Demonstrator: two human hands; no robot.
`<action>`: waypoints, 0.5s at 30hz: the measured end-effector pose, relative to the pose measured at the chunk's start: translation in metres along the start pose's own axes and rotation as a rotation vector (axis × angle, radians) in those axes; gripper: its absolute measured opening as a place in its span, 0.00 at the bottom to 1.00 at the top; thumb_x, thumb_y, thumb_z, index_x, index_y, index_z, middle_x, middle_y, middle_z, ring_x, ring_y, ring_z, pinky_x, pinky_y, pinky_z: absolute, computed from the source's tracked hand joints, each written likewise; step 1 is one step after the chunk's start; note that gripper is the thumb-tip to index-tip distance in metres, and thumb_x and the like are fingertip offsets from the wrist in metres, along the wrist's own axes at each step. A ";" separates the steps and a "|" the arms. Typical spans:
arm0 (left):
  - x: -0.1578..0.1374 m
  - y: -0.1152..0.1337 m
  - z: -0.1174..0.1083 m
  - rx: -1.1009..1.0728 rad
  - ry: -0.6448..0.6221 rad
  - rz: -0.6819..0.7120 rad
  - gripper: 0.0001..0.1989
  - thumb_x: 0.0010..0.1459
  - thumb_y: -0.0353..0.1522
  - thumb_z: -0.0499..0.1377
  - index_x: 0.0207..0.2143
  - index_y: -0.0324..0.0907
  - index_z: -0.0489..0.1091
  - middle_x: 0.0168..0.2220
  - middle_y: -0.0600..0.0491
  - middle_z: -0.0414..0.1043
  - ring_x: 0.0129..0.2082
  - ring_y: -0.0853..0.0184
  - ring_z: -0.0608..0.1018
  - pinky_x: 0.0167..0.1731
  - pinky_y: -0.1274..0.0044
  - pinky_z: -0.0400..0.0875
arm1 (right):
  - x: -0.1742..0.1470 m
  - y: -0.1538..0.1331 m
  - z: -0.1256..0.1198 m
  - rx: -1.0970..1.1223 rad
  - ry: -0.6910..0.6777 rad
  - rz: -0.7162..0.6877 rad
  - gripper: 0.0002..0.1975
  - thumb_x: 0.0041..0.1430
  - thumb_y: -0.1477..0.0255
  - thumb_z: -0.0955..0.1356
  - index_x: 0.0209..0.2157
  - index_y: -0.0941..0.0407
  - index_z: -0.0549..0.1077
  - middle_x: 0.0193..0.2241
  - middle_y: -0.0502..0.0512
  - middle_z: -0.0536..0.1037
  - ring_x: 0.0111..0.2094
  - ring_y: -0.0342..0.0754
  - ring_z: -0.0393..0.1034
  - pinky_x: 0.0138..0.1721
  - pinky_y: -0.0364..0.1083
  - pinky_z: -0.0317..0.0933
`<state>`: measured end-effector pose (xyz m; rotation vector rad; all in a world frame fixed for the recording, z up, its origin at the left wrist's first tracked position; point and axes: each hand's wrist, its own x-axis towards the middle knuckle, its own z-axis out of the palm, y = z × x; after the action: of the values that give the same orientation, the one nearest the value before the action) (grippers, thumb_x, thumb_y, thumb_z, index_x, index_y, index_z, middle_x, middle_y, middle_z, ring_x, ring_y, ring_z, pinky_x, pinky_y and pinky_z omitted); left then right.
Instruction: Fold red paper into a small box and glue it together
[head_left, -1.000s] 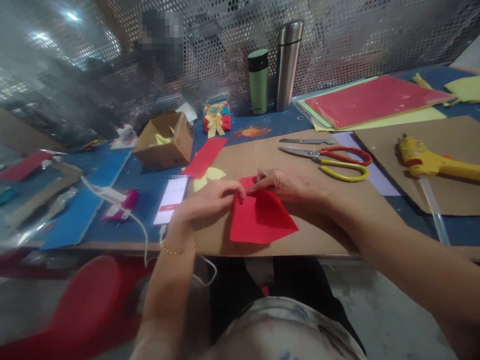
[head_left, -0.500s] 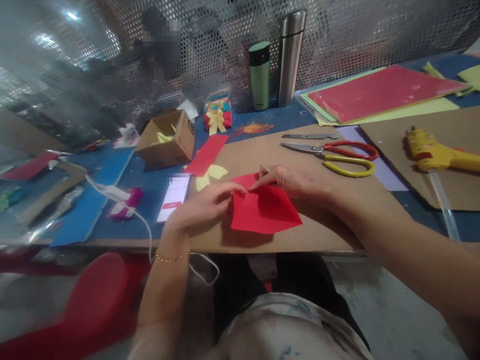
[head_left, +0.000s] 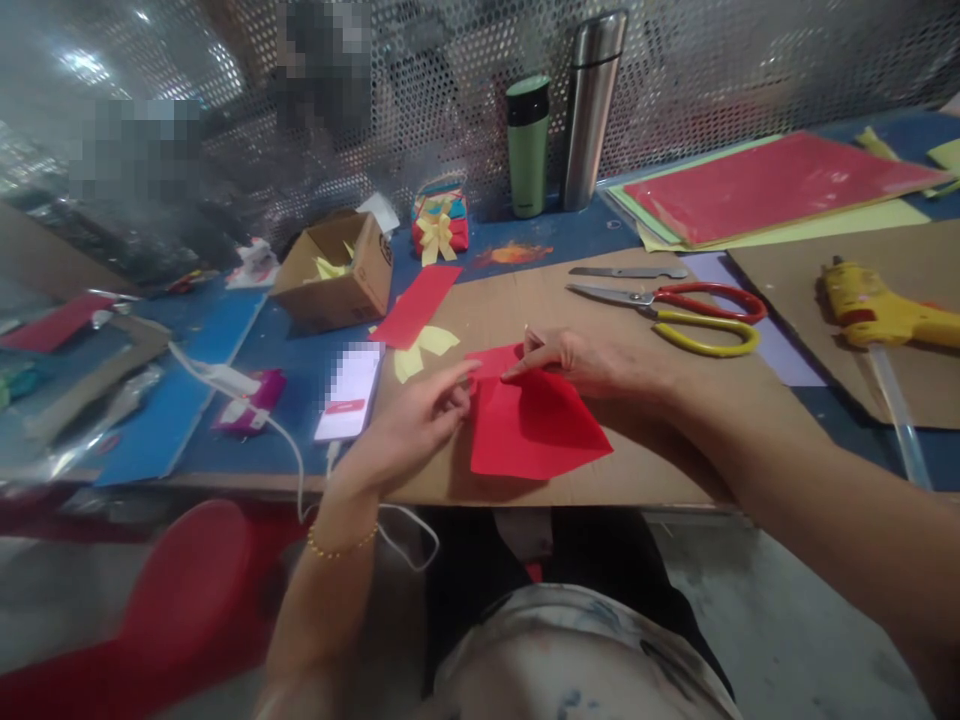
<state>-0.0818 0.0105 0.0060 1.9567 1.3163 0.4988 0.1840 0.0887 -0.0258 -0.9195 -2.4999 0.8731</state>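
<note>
Red paper (head_left: 529, 440), partly hidden, is held by right hand (head_left: 574, 360); left hand (head_left: 420, 420), grip unclear.

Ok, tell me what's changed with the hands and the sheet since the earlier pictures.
The left hand has drawn back leftward; its fingertips now sit at the left edge of the held red sheet, where they were over it. Whether they still touch is unclear. The right hand keeps its grip. The scissors and yellow glue gun stayed put.

Paper (head_left: 529, 440) before you, over cardboard (head_left: 510, 300) on the bench (head_left: 281, 348)
Phone (head_left: 349, 385) lies to your left, scissors (head_left: 643, 298) to your right, flask (head_left: 592, 120) behind.
</note>
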 end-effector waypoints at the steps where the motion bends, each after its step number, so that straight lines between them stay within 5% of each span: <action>1: -0.001 -0.001 0.002 -0.005 0.022 -0.008 0.27 0.67 0.30 0.56 0.68 0.45 0.68 0.45 0.49 0.79 0.44 0.63 0.79 0.48 0.69 0.77 | 0.000 0.000 0.000 -0.001 -0.003 0.005 0.17 0.68 0.73 0.65 0.44 0.52 0.87 0.35 0.56 0.72 0.33 0.46 0.62 0.36 0.47 0.54; 15: -0.020 -0.020 0.019 0.035 0.179 0.075 0.29 0.67 0.26 0.55 0.69 0.43 0.67 0.42 0.51 0.84 0.45 0.63 0.81 0.50 0.69 0.74 | -0.007 -0.001 0.002 0.009 0.036 0.004 0.17 0.71 0.65 0.65 0.42 0.49 0.87 0.37 0.58 0.73 0.36 0.50 0.67 0.40 0.49 0.60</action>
<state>-0.0894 -0.0097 -0.0202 2.0340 1.3731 0.7061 0.1874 0.0828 -0.0278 -0.9288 -2.4628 0.8602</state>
